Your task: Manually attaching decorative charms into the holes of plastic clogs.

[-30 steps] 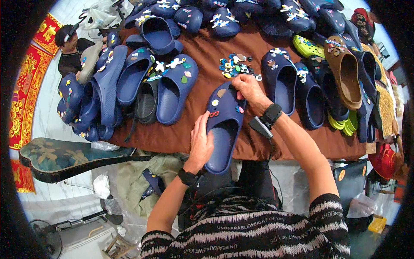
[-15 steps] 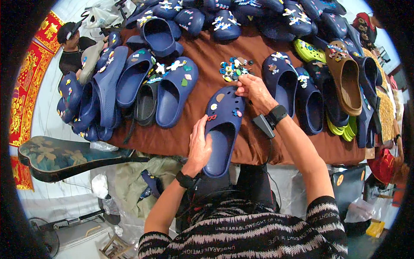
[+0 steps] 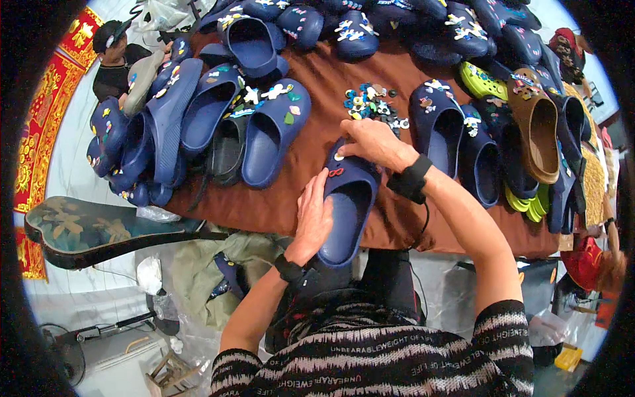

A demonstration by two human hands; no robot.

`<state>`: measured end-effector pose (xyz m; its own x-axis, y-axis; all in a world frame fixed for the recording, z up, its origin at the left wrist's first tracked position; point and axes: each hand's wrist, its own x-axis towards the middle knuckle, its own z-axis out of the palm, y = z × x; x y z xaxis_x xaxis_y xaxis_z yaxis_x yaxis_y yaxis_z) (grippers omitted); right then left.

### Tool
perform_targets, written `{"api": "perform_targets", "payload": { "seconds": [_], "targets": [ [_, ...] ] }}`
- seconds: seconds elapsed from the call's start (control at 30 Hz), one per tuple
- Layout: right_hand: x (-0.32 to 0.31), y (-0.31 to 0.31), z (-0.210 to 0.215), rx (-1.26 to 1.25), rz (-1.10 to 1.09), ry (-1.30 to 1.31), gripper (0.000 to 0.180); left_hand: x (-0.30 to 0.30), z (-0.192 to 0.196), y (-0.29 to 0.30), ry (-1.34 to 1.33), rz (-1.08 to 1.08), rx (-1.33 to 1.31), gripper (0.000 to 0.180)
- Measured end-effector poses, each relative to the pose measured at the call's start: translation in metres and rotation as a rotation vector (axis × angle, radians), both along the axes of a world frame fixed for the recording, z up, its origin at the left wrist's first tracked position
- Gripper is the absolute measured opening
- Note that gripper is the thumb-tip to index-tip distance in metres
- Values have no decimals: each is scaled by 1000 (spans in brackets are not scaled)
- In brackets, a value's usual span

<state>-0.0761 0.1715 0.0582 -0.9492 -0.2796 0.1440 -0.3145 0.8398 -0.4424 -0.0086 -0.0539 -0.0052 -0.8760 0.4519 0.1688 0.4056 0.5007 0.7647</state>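
Note:
A navy clog [image 3: 346, 221] lies at the table's near edge, toe pointing away, with a red glasses-shaped charm and a round pale charm on its upper. Along its left side, my left hand [image 3: 312, 213] steadies it, the thumb by the foot opening. My right hand [image 3: 377, 145] bends over the toe, thumb and fingertips pinched together at its far left part. Whatever sits between those fingertips is hidden, and the hand covers much of the toe. Just beyond it is a pile of small colourful shoe charms [image 3: 364, 99].
Decorated navy clogs [image 3: 271, 152] stand to the left, with more [image 3: 442, 135] to the right beside a brown clog [image 3: 537, 139] and lime-green ones. Further clogs crowd the far side of the brown cloth [image 3: 317, 73]. Another person [image 3: 119, 63] is at the far left.
My right hand has moved from beside the charm pile leftward and nearer, onto the clog's toe. My left hand stays along the clog's side. The whole view has shifted slightly.

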Motion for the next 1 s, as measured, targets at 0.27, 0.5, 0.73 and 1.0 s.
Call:
{"api": "perform_targets", "payload": {
  "seconds": [0.27, 0.5, 0.73, 1.0],
  "targets": [
    [-1, -28, 2, 376, 5, 110, 15, 0, -3, -4, 36, 5, 13, 60],
    [-9, -18, -7, 394, 121, 249, 16, 1, 0, -1, 47, 3, -3, 61],
    [-24, 7, -21, 35, -97, 53, 23, 0, -1, 0, 74, -14, 0, 62],
    [-34, 30, -14, -245, -208, -68, 24, 0, -2, 0, 39, 21, -8, 60]
  ]
}}
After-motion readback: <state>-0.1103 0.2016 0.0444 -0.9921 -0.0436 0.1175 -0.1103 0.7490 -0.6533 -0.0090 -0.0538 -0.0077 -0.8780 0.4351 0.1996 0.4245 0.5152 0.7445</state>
